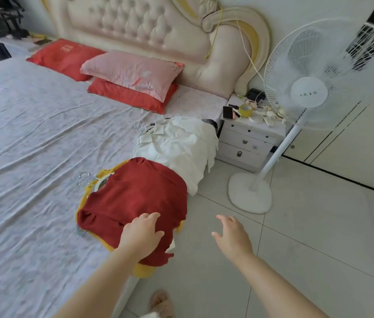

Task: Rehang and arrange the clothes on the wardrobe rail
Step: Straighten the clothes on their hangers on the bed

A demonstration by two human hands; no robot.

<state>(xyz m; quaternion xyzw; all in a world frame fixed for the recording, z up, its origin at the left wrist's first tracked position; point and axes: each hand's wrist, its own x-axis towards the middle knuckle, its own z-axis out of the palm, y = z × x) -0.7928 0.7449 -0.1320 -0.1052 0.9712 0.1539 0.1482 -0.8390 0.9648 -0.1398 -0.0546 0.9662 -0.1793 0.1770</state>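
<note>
1. The left hand (pixel 143 234) rests with relaxed fingers on the red sweater (pixel 135 198) at the edge of the bed (pixel 32 134). The right hand (pixel 232 235) is spread and holds nothing.
2. I judge the step is picking up clothes. The next move needs a grip on the hanger hook (pixel 86 178).

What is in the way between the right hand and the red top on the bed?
Nothing visible. The right hand hangs open over floor tiles beside the bed, with only air to the red top. The left hand lies on it.
</note>
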